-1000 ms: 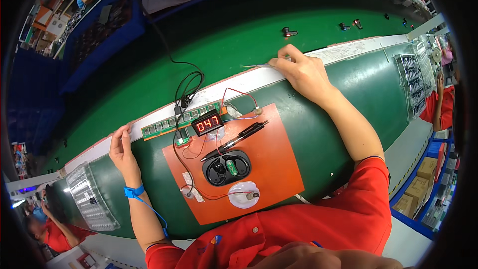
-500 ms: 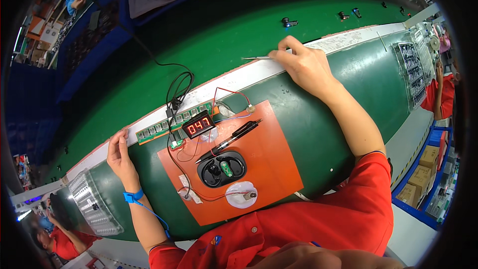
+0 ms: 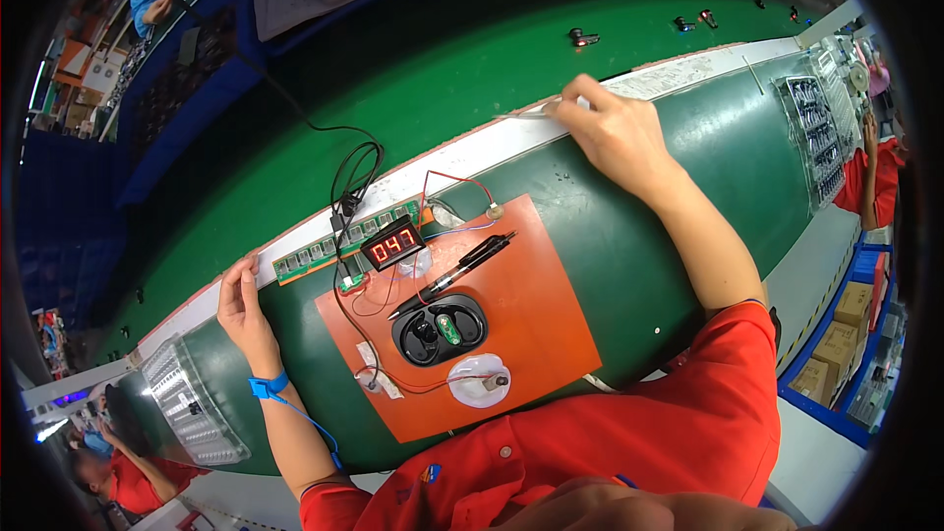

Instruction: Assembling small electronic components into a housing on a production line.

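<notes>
My right hand [image 3: 615,133] is closed in a pinch on slim metal tweezers [image 3: 526,116]. Their tips point left, over the white rail beside the green belt. My left hand [image 3: 243,310] rests at the rail's left part, fingers loosely bent and nothing visible in them. Between my arms, an orange mat [image 3: 536,324] carries a black earbud case [image 3: 413,349], in which a dark earbud and a small green circuit board [image 3: 448,328] show. A black pen [image 3: 462,270] lies just beyond the case. Behind it stands a small meter [image 3: 391,244] with red lit digits.
Several dark earbuds, including one earbud [image 3: 583,37], lie on the green belt [image 3: 433,88]. Black cable [image 3: 359,167] and thin red wires surround the meter and a green circuit strip [image 3: 305,258]. Clear trays [image 3: 192,403] stand at both ends. Other people work at either side.
The earbuds on the belt have shifted to the right. My right hand has moved slightly right with the tweezers. The left hand stays at the rail.
</notes>
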Demonstrator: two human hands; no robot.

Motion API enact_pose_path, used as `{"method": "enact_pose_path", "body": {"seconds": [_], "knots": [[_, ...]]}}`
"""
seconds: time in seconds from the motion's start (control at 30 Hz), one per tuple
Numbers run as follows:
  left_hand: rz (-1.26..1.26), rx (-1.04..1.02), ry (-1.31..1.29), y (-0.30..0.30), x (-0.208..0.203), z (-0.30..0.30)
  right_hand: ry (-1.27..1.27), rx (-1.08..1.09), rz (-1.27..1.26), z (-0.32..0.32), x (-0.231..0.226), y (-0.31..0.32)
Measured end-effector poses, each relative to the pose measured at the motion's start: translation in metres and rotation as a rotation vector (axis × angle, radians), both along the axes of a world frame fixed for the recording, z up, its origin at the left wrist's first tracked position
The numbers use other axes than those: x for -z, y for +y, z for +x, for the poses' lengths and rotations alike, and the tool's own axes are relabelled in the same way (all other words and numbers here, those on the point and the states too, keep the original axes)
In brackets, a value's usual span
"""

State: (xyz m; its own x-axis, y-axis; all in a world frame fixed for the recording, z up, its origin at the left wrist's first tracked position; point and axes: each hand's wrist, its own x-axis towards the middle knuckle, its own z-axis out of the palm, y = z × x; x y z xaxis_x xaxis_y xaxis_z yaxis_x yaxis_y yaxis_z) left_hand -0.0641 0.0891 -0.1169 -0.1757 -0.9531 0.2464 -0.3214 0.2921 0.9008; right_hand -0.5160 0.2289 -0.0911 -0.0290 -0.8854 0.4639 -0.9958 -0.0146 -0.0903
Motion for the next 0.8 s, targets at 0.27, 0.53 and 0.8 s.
{"method": "enact_pose_path", "body": {"seconds": [0.27,0.53,0.8], "knots": [[-0.005,0.009,0.000,-0.002,0.004,0.003,-0.022,0.012,-0.019,-0.011,0.001,0.005],[0.003,-0.008,-0.005,0.000,0.000,-0.001,-0.006,0.044,0.004,-0.010,0.003,0.014],[-0.003,-0.022,-0.029,-0.001,0.002,0.003,-0.010,0.120,-0.015,-0.024,0.002,0.018]]}}
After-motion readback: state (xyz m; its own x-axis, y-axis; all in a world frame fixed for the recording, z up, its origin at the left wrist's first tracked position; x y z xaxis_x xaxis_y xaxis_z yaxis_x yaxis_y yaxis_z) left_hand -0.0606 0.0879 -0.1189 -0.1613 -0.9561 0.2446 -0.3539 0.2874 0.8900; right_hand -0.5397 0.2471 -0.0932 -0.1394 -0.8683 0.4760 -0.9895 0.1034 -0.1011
